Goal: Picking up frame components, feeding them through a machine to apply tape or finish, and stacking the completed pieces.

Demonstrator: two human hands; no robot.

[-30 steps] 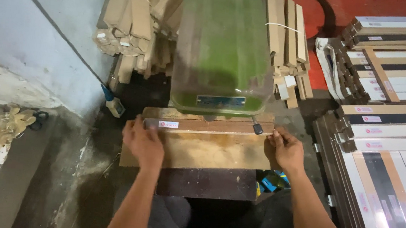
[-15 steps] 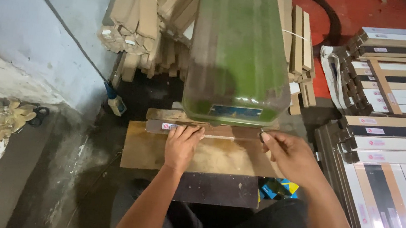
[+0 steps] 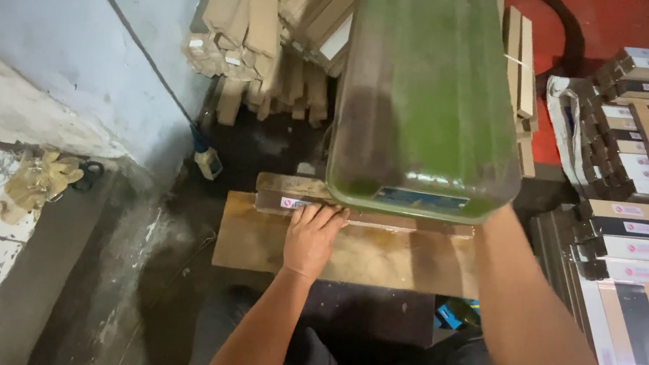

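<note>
Dim, even light; glare on green machine housing (image 3: 428, 97); slight motion blur.

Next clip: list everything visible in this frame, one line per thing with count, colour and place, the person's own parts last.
green machine housing: one, green, top centre, above the work board
dark strip: one, dark brown with a small label, lying along the far edge of the board, partly under the housing
wooden board: one, tan, centre, in front of the person
bundled brown strips: several bundles, brown, leaning at top left of the housing
stacked strips: many, black, white and tan, right side
crumpled cloth: one, yellowish, left on the floor
left hand: one, flat on the board, fingertips on the dark strip
right hand: hidden under the housing; only the forearm shows
</note>
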